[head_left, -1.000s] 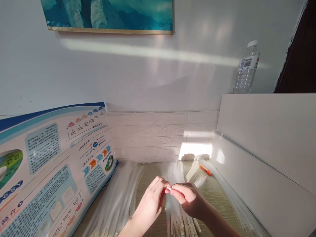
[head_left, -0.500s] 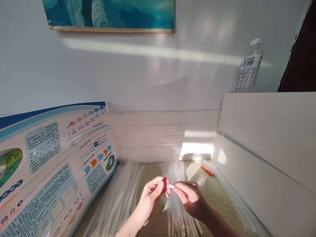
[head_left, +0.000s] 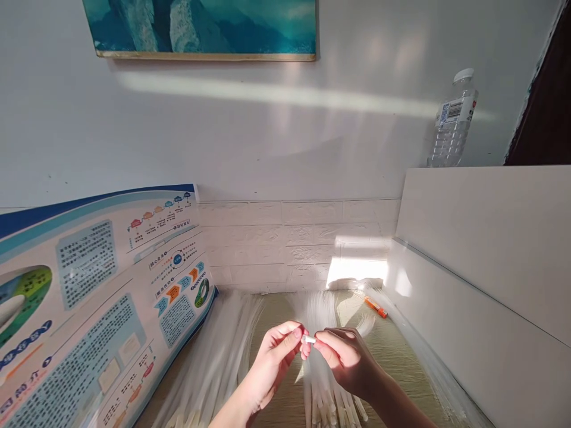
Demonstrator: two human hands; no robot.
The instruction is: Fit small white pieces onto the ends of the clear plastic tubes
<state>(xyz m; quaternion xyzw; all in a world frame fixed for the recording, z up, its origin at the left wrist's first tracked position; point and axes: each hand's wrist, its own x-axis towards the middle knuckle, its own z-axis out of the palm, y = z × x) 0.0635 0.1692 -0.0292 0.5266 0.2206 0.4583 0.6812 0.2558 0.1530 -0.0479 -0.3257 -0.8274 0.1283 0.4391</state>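
Observation:
Between my two hands is a small white tube-like piece. My right hand pinches its right end between thumb and fingertips. My left hand is closed at the other end, thumb against fingers; whether it grips the piece itself or something thin and clear there is too small to tell. Below the hands lies a bundle of thin translucent strands with whitish tube ends toward me. A second such bundle lies left of my left forearm.
A printed poster board leans along the left. An orange-red pen-like object lies near the back right of the table. More clear strands run beside the white panel, and a plastic bottle stands above it.
My view has shifted slightly, so the surroundings sit a little further right. Both hands keep nearly the same pose around the small white piece.

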